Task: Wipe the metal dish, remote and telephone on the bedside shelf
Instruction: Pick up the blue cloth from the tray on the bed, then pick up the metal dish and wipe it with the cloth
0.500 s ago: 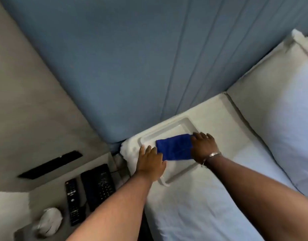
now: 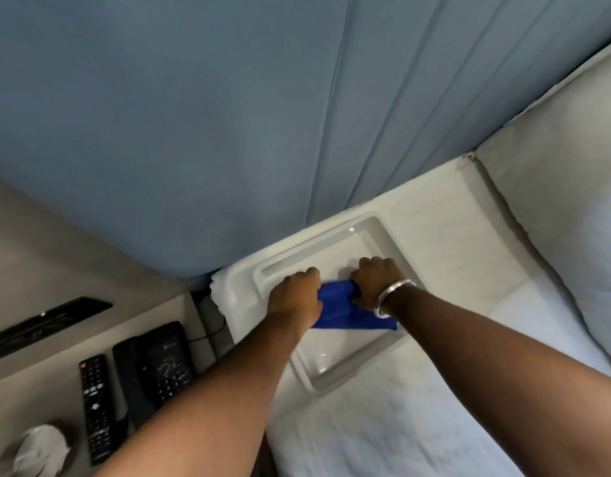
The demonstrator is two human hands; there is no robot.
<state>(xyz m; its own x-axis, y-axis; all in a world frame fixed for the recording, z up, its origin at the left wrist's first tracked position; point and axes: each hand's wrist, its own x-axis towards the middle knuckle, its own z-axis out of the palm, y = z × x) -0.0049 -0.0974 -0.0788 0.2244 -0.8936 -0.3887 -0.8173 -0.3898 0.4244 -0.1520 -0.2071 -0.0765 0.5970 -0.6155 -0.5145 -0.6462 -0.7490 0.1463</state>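
Observation:
A pale rectangular metal dish (image 2: 369, 232) lies on the white bed, near the blue headboard. Inside it is a blue cloth (image 2: 345, 313), bunched between both hands. My left hand (image 2: 295, 296) grips the cloth's left end. My right hand (image 2: 378, 282), with a silver bangle at the wrist, is closed on its right end. On the bedside shelf (image 2: 32, 356) at lower left lie a black remote (image 2: 97, 407) and a black telephone (image 2: 159, 366), both apart from my hands.
A crumpled white object (image 2: 39, 449) sits at the shelf's near corner. A dark slot (image 2: 46, 321) is set in the wall above the shelf. White pillows (image 2: 565, 208) lie to the right of the dish. A folded white towel (image 2: 221, 287) edges the bed corner.
The cloth was spread flat under my right hand; now it is gathered between both hands. My left hand moved from the dish's rim onto the cloth. The view has moved closer.

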